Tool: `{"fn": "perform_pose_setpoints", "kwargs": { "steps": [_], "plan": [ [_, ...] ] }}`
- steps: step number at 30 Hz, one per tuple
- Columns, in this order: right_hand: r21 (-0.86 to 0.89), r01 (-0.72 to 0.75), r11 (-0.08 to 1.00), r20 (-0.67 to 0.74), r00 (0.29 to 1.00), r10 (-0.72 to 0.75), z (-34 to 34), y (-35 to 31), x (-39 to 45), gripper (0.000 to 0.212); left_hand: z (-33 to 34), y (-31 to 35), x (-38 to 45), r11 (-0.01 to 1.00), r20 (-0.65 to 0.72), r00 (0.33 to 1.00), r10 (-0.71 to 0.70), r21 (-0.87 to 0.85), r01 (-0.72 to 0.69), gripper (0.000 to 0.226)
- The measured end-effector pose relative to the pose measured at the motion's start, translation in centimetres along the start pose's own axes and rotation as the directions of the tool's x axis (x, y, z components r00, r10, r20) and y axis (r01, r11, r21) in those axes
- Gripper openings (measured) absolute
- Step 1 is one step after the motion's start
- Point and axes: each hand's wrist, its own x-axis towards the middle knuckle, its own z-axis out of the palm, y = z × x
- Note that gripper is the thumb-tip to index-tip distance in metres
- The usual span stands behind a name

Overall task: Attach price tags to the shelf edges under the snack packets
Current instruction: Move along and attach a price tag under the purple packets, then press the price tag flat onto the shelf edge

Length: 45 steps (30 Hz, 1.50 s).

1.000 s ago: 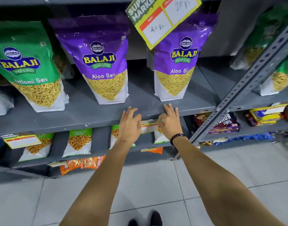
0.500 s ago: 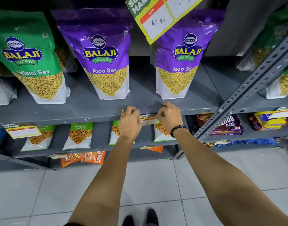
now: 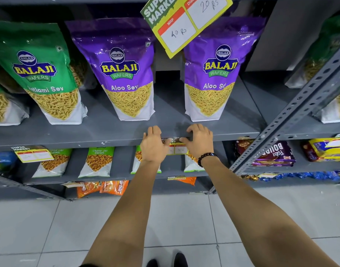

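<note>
Since the price tag (image 3: 175,146) looks like thin, light, floppy card, hold it by its ends. Left hand (image 3: 152,146) and right hand (image 3: 200,142) pin it against the shelf edge (image 3: 107,143), fingers curled over the lip, below the right Aloo Sev packet (image 3: 213,79).

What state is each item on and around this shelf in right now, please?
Price tag: against the shelf edge, pinched between both hands.
Left hand: gripping the tag's left end.
Right hand: gripping the right end.
Purple Aloo Sev packets: upright, sealed.
Green packet: leaning, sealed.
Left-hand tag: already attached, tilted.
</note>
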Motion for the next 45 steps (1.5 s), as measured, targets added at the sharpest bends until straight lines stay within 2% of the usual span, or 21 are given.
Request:
{"fn": "perform_pose_setpoints", "kwargs": {
  "steps": [3,10,12,14,17,20,22,25,29,31,34,38,45],
  "plan": [
    [-0.007,-0.003,1.000,-0.042,0.999,0.003,0.5,-0.3,0.0,0.035,0.1,0.5,0.2,0.999,-0.011,1.000,-0.024,0.026,0.024,0.046],
    [-0.053,-0.006,0.999,-0.047,0.999,0.003,0.7,-0.6,-0.1,0.036,0.0,1.6,0.5,0.997,0.033,0.997,-0.070,0.018,0.069,0.045],
    [-0.057,0.002,0.998,-0.027,1.000,-0.003,0.3,-0.9,-0.6,0.037,-0.5,1.7,0.4,0.998,0.066,0.996,-0.061,0.012,0.060,0.049],
    [-0.082,0.042,0.996,-0.033,0.998,-0.044,-0.5,-1.2,-1.2,0.042,-1.3,1.5,-0.1,1.000,0.042,0.999,-0.003,0.024,0.002,0.053],
    [-0.130,0.126,0.984,-0.127,0.982,-0.143,-2.6,-2.0,-2.4,0.049,-3.2,1.1,-1.1,0.984,-0.090,0.985,0.151,0.104,-0.141,0.060],
    [-0.091,0.165,0.982,-0.265,0.947,-0.184,-6.1,-4.0,-3.2,0.056,-7.0,2.4,-1.6,0.975,-0.237,0.946,0.220,0.092,-0.204,0.062],
    [-0.067,0.204,0.977,-0.361,0.908,-0.214,-9.0,-5.9,-3.2,0.056,-10.2,4.0,-1.5,0.959,-0.357,0.891,0.281,0.085,-0.269,0.060],
    [-0.093,0.253,0.963,-0.492,0.829,-0.266,-13.7,-9.0,-2.5,0.053,-15.2,6.4,-0.6,0.936,-0.544,0.768,0.339,0.115,-0.332,0.051],
    [-0.157,0.307,0.939,-0.594,0.730,-0.338,-19.9,-13.5,-0.6,0.048,-20.5,8.7,1.0,0.932,-0.630,0.701,0.333,0.105,-0.348,0.042],
    [-0.222,0.297,0.929,-0.572,0.732,-0.371,-22.4,-15.4,0.7,0.046,-22.2,9.5,1.6,0.934,-0.629,0.707,0.323,0.092,-0.344,0.036],
    [-0.313,0.276,0.909,-0.491,0.772,-0.403,-25.0,-17.1,2.3,0.037,-23.7,10.4,2.3,0.951,-0.575,0.768,0.282,0.063,-0.301,0.029],
    [-0.276,0.292,0.916,-0.470,0.790,-0.394,-26.5,-18.4,3.1,0.020,-24.9,11.1,2.8,0.963,-0.510,0.833,0.212,-0.036,-0.267,0.021],
    [-0.170,0.349,0.922,-0.508,0.771,-0.385,-26.3,-17.4,2.4,0.015,-26.4,11.5,1.9,0.903,-0.554,0.768,0.320,-0.068,-0.425,0.013]
  ]
}}
